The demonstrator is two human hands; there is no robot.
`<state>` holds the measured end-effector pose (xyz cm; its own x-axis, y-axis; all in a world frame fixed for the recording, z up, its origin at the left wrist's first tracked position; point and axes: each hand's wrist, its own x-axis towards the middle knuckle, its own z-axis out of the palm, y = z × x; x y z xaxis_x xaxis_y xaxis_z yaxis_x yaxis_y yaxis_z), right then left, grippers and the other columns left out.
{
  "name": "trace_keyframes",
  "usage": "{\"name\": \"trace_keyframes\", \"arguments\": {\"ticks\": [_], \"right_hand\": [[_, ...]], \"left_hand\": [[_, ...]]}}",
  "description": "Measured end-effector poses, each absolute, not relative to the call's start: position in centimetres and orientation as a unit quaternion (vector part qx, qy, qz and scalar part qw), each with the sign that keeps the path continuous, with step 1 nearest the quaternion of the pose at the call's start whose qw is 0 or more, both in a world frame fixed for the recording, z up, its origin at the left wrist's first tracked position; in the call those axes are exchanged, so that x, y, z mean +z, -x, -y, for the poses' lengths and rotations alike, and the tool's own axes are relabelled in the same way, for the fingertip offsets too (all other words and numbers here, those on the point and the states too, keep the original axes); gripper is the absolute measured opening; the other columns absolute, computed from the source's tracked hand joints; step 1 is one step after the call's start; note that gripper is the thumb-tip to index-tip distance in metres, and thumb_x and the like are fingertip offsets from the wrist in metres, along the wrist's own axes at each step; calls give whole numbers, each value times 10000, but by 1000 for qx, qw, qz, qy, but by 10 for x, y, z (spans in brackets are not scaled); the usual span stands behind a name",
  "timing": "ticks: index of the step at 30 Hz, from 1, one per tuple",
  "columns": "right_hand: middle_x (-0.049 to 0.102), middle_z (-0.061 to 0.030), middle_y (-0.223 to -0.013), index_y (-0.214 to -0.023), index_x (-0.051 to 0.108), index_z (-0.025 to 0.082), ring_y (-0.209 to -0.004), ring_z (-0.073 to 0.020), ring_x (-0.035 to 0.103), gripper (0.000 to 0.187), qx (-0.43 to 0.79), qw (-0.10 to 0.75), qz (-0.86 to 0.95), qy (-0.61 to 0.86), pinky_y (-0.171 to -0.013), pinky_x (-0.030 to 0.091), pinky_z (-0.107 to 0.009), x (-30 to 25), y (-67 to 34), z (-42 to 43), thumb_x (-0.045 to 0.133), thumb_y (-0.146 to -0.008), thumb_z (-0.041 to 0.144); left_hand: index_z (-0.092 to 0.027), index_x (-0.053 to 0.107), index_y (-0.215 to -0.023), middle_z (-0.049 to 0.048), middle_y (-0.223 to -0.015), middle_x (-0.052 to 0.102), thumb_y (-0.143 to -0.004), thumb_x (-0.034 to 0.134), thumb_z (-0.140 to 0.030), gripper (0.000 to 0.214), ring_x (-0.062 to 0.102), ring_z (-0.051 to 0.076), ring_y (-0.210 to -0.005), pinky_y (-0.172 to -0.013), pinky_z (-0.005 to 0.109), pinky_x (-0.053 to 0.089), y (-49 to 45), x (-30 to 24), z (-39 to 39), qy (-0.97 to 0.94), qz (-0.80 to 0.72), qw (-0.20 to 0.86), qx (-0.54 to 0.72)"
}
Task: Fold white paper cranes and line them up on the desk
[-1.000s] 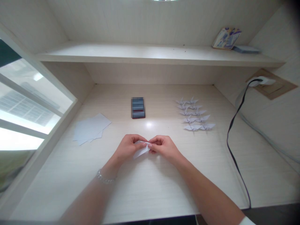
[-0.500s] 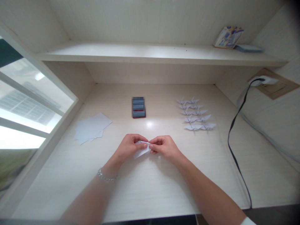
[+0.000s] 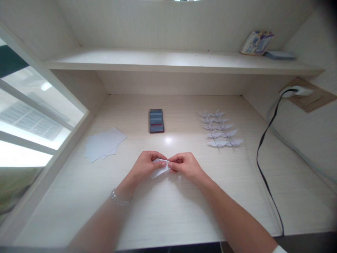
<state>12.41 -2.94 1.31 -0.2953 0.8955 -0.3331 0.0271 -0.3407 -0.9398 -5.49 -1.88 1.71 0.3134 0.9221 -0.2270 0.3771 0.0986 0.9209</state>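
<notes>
A small piece of folded white paper [image 3: 159, 171] is held between my two hands above the desk. My left hand [image 3: 145, 164] pinches it from the left, thumb on the near side. On the other side, my right hand [image 3: 186, 166] grips its right end between thumb and fingers, the fingertips of both hands almost touching. Part of the paper is hidden behind the fingers. Beyond my right hand stand several folded white paper cranes [image 3: 220, 128] in two columns. To the left lies a loose, fanned pile of white paper sheets [image 3: 104, 143].
A dark rectangular object [image 3: 156, 121], its face blurred out, lies beyond my hands. The black cable [image 3: 259, 151] runs from a wall socket [image 3: 306, 95] down the desk's right side. Overhead, a shelf [image 3: 158, 58] holds a small colourful box [image 3: 257, 43]. A window [image 3: 34, 116] is on the left.
The view has shifted very slightly. Both hands keep the same pinch on the folded paper, and nothing else has visibly moved.
</notes>
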Motion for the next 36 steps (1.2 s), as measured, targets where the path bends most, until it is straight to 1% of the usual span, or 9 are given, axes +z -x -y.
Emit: {"name": "trace_keyframes", "arguments": {"ticks": [4, 9, 15, 18, 21, 24, 27, 29, 36], "right_hand": [[651, -31, -569, -769, 696, 122, -539, -145, 610, 260, 654, 335, 468, 491, -556, 498, -273, 11, -124, 29, 723, -606, 323], [650, -32, -561, -769, 696, 122, -537, -146, 613, 262, 656, 344, 458, 492, -550, 504, -268, 8, -125, 28, 732, -601, 319], [648, -32, -549, -769, 695, 120, -519, -145, 611, 280, 668, 340, 441, 493, -536, 500, -270, 9, -127, 28, 752, -575, 315], [648, -32, -545, -761, 700, 118, -507, -137, 601, 283, 675, 339, 434, 491, -539, 498, -270, 11, -128, 28, 755, -567, 317], [655, -37, -564, -765, 699, 112, -503, -129, 598, 284, 677, 346, 427, 489, -543, 501, -267, 12, -129, 27, 754, -568, 309], [660, -44, -582, -782, 695, 104, -512, -127, 603, 294, 671, 363, 422, 489, -538, 503, -261, 11, -130, 26, 750, -576, 306], [661, -46, -591, -784, 693, 104, -522, -135, 610, 312, 662, 379, 423, 489, -532, 507, -262, 8, -130, 26, 751, -574, 327], [662, -47, -595, -783, 692, 106, -530, -139, 615, 322, 658, 386, 423, 490, -533, 509, -264, 7, -129, 26, 752, -571, 341], [657, -43, -596, -765, 679, 120, -530, -136, 619, 294, 666, 370, 426, 488, -529, 504, -248, 6, -128, 26, 740, -595, 352]], "left_hand": [[-141, 692, -809, 56, -717, 689, -649, 645, -386, 296, 593, 171, -624, -546, 247, 420, 55, 17, 19, -615, -527, 525, 263], [-134, 689, -818, 65, -732, 681, -716, 590, -369, 274, 571, 153, -612, -532, 234, 401, 55, 14, 18, -596, -511, 556, 274], [-143, 629, -1029, 51, -738, 654, -740, 576, -337, 352, 558, 135, -609, -525, 227, 381, 56, 15, 18, -548, -474, 623, 293], [-148, 621, -1043, 50, -745, 643, -753, 560, -338, 352, 554, 129, -608, -524, 227, 380, 57, 17, 18, -530, -462, 645, 299], [-157, 606, -1064, 47, -751, 639, -775, 530, -366, 365, 549, 123, -599, -518, 224, 379, 57, 17, 18, -513, -468, 644, 322], [-144, 628, -1000, 58, -777, 649, -777, 513, -430, 380, 557, 133, -616, -522, 226, 384, 56, 16, 17, -505, -500, 615, 342], [-119, 665, -853, 64, -745, 654, -723, 572, -459, 376, 559, 150, -627, -535, 235, 393, 54, 16, 18, -540, -528, 574, 317], [-114, 669, -796, 63, -720, 653, -706, 585, -462, 369, 557, 157, -626, -540, 240, 397, 53, 17, 19, -560, -537, 553, 303], [-128, 672, -749, 48, -700, 655, -706, 586, -439, 325, 561, 154, -627, -555, 242, 406, 52, 19, 20, -569, -540, 532, 320]]}}
